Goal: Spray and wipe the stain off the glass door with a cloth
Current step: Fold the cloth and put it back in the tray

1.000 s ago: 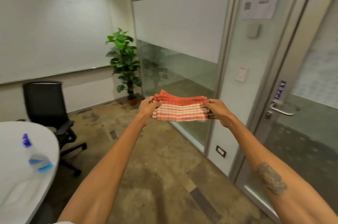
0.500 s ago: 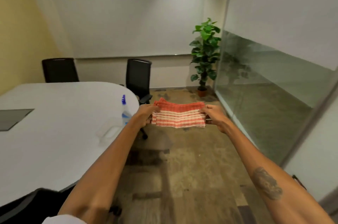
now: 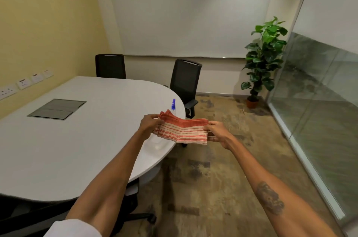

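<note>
Forearms reach out from the bottom of the view, a white sleeve edge at the left one; at their ends the left hand [image 3: 148, 124] and the right hand [image 3: 217, 132] each pinch one short end of the folded cloth [image 3: 181, 130], fingers closed on it, holding it stretched level in the air over the rounded end of the white table [image 3: 58, 149]; the cloth is red-and-white striped, folded into several layers, and looks soft, light and limp, so it should sag wherever it is not held and is best taken by a bunched edge or wadded in one palm for wiping; just beyond it on the table stands the spray bottle [image 3: 173, 104], only its blue top clear of the cloth, probably light plastic and best gripped around the neck with a finger on the trigger; farther off stand two black chairs, a potted plant [image 3: 261, 58] and, along the right, a glass wall [image 3: 319, 85]; no door or stain is visible here.
</note>
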A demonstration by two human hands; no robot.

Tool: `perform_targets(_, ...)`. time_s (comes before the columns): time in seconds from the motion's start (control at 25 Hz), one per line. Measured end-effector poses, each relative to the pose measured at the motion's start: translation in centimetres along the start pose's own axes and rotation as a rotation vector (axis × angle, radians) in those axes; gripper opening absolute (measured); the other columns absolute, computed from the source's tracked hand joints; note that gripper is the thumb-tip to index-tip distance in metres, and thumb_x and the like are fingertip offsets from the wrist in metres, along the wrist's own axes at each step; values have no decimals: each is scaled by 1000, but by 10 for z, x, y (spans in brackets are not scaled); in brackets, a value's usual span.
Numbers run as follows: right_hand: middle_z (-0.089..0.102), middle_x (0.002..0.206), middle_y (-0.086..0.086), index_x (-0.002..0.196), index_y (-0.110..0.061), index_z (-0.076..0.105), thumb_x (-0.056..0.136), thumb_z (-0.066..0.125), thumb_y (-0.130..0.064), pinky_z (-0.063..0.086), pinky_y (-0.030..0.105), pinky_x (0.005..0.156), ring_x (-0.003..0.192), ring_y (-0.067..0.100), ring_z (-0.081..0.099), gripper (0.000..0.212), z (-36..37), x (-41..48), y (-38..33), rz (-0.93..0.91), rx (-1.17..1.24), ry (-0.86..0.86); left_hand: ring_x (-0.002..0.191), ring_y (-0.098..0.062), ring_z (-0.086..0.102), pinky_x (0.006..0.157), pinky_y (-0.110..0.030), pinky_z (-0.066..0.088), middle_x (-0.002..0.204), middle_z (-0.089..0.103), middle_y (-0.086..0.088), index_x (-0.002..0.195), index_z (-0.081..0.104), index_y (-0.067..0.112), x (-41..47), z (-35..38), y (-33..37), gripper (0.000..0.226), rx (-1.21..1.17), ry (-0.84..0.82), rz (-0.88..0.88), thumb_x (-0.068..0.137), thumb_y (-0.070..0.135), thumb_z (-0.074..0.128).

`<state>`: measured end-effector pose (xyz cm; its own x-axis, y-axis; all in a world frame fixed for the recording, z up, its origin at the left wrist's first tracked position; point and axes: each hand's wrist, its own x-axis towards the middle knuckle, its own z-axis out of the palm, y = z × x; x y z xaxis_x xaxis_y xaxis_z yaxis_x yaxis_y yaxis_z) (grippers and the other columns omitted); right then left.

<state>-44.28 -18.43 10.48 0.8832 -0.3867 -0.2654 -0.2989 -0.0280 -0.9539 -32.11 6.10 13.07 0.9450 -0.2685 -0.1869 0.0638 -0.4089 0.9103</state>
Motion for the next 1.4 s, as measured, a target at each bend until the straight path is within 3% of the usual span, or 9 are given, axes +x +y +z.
perform_targets(0.24,73,104,14,112,-4,65,99,57,-6,62,35,76,90,24,73,16,77,57,-2,79,68,-19,121,-43,62,103,-50,52,125,68,-24,125,68,-5,65,-58,-37,33,-18,-19,-41,97,8,58)
perform_targets(0.4,75,102,12,115,-3,65,99,56,-7,63,33,71,88,23,74,18,104,94,5,126,67,-26,118,-41,63,99,-46,52,122,70,-24,122,70,-5,99,-70,-57,31,-13,-15,-44,98,9,57)
perform_targets(0.52,75,108,15,116,-2,65,100,56,-8,63,40,82,97,28,75,19,116,127,13,160,49,-25,111,-36,67,93,-41,55,118,72,-22,121,72,-2,127,-67,-68,30,35,14,-25,97,6,55)
perform_targets(0.68,74,114,18,111,-3,65,101,55,-6,63,41,82,100,31,74,15,125,175,23,194,45,-44,114,-35,68,101,-49,56,124,71,-18,127,69,0,170,-53,-80,32,86,68,-20,101,10,53)
perform_targets(0.76,73,115,19,110,-4,64,101,55,-5,61,46,90,103,33,73,12,128,198,28,223,50,-62,118,-34,66,104,-51,54,128,70,-16,129,69,2,190,-45,-86,34,110,102,-23,104,17,52)
perform_targets(0.92,71,118,20,120,2,61,100,57,-4,56,52,99,109,35,71,21,134,242,38,264,42,-103,121,-33,64,106,-50,51,131,69,-15,130,68,3,226,-36,-97,36,153,156,-40,105,25,53)
perform_targets(1.4,69,118,18,123,-6,57,96,65,-6,58,52,94,105,36,72,28,186,321,70,373,73,-64,130,-32,60,113,-44,45,141,61,-15,146,52,9,308,-33,-149,41,334,110,-86,107,22,47)
